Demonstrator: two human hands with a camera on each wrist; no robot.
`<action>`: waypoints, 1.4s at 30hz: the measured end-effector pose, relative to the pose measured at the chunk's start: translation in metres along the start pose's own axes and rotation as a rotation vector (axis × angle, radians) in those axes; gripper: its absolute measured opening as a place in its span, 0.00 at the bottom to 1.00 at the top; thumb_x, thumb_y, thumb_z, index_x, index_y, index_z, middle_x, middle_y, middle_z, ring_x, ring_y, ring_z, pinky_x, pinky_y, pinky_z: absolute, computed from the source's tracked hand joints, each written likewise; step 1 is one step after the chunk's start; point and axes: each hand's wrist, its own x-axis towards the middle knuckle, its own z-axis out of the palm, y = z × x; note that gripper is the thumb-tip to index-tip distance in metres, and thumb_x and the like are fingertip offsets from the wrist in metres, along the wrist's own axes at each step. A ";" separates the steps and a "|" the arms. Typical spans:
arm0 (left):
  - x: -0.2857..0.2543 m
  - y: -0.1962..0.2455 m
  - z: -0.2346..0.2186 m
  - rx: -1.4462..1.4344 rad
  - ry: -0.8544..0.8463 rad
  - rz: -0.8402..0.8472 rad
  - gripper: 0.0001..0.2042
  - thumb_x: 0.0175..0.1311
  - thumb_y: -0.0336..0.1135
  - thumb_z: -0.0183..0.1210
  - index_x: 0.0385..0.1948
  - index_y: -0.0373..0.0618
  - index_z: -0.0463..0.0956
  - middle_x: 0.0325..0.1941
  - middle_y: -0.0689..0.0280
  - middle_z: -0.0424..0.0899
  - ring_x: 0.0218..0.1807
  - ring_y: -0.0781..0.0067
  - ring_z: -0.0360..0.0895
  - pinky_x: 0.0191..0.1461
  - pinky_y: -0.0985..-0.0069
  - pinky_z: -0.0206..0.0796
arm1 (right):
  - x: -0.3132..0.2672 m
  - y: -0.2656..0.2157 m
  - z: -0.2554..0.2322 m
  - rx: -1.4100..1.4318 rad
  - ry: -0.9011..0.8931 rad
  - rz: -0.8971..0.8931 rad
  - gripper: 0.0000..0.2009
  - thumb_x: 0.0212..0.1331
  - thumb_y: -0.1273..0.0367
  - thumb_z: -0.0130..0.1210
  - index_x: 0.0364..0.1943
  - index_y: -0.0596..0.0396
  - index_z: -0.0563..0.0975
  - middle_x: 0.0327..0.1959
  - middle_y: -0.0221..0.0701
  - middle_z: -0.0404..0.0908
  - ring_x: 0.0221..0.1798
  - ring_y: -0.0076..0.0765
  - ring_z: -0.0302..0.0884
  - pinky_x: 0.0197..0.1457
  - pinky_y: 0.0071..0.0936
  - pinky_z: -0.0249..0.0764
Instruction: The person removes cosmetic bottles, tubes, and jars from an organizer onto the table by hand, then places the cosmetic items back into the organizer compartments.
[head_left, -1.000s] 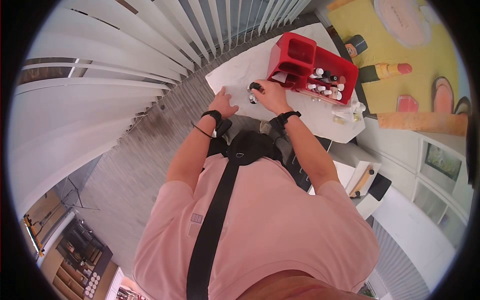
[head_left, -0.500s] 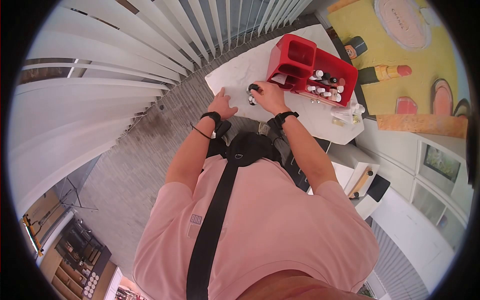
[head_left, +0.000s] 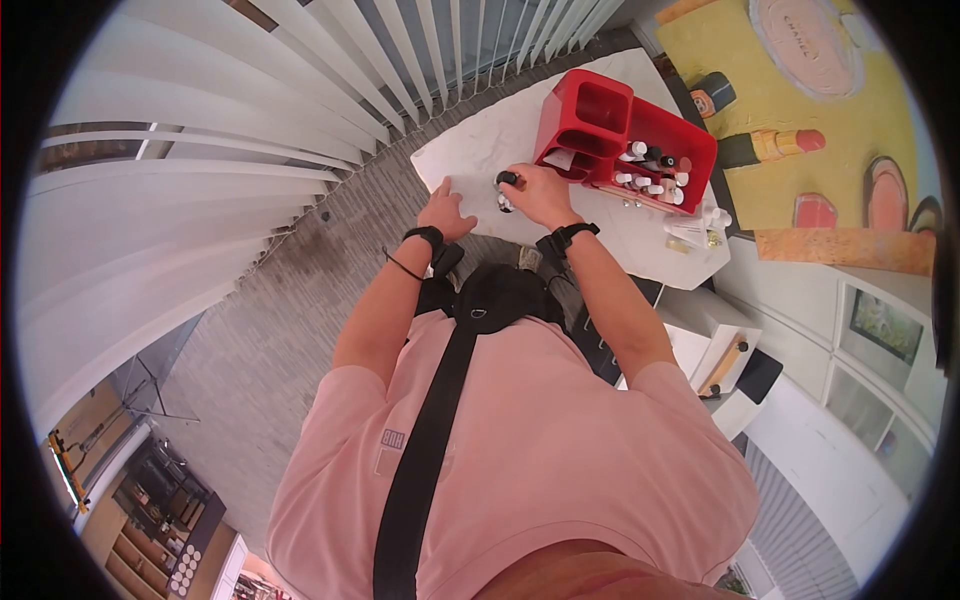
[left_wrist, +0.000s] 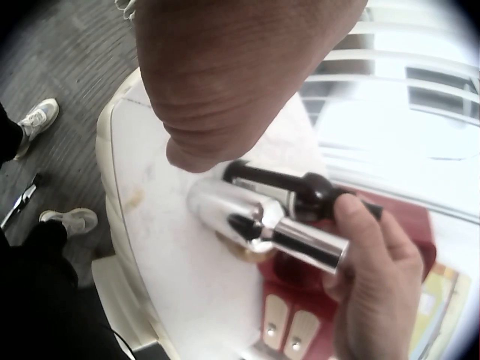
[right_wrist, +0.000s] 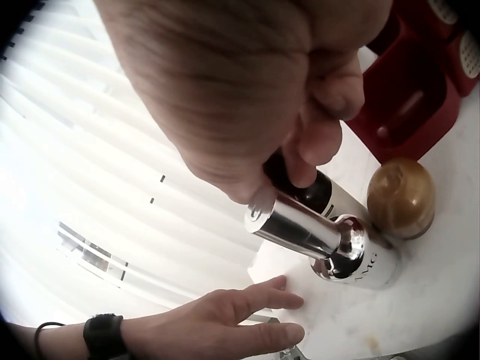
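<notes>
My right hand (head_left: 545,193) pinches the black top of a dark bottle (left_wrist: 262,184), which stands on the white table right beside a silver-capped bottle (right_wrist: 360,259). That second bottle has a pale body with dark lettering, and its shiny cap comes close to the right fingers in the right wrist view. Next to them sits a round golden-brown object (right_wrist: 401,199). My left hand (head_left: 445,212) lies at the table's near left edge, fingers spread and thumb apart, holding nothing. In the right wrist view the left hand (right_wrist: 217,322) is just short of the bottles.
A red organizer (head_left: 557,110) stands behind the right hand, with several small white- and dark-capped bottles (head_left: 640,180) in its bin and small wooden drawers (left_wrist: 276,315) in front. Clear and white small items (head_left: 700,228) sit at the table's right. Vertical blinds (head_left: 400,60) hang beyond the table.
</notes>
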 end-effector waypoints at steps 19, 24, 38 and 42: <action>-0.001 0.004 -0.003 0.010 -0.019 -0.007 0.36 0.58 0.54 0.67 0.64 0.37 0.79 0.85 0.39 0.52 0.83 0.39 0.57 0.82 0.57 0.58 | -0.045 0.063 -0.014 0.676 0.275 0.434 0.20 0.68 0.53 0.66 0.45 0.58 0.86 0.38 0.33 0.91 0.36 0.25 0.86 0.39 0.25 0.78; 0.000 0.004 -0.006 0.036 -0.038 0.007 0.35 0.58 0.54 0.68 0.64 0.38 0.79 0.85 0.39 0.51 0.83 0.40 0.56 0.83 0.58 0.57 | -0.016 0.055 -0.007 1.113 0.338 0.679 0.17 0.69 0.55 0.68 0.43 0.55 0.86 0.38 0.29 0.91 0.32 0.21 0.85 0.32 0.20 0.74; 0.002 -0.003 -0.001 0.031 -0.027 0.025 0.34 0.56 0.52 0.69 0.63 0.38 0.80 0.85 0.40 0.51 0.83 0.41 0.56 0.82 0.57 0.58 | -0.006 0.065 0.003 1.116 0.543 0.684 0.07 0.71 0.68 0.63 0.40 0.58 0.82 0.37 0.32 0.88 0.36 0.27 0.88 0.36 0.25 0.81; 0.003 -0.003 -0.001 0.036 -0.026 0.022 0.35 0.56 0.52 0.69 0.63 0.38 0.80 0.86 0.39 0.50 0.83 0.40 0.56 0.82 0.57 0.58 | -0.009 0.069 0.000 1.127 0.556 0.643 0.07 0.71 0.70 0.60 0.40 0.61 0.79 0.39 0.36 0.86 0.41 0.34 0.89 0.41 0.30 0.86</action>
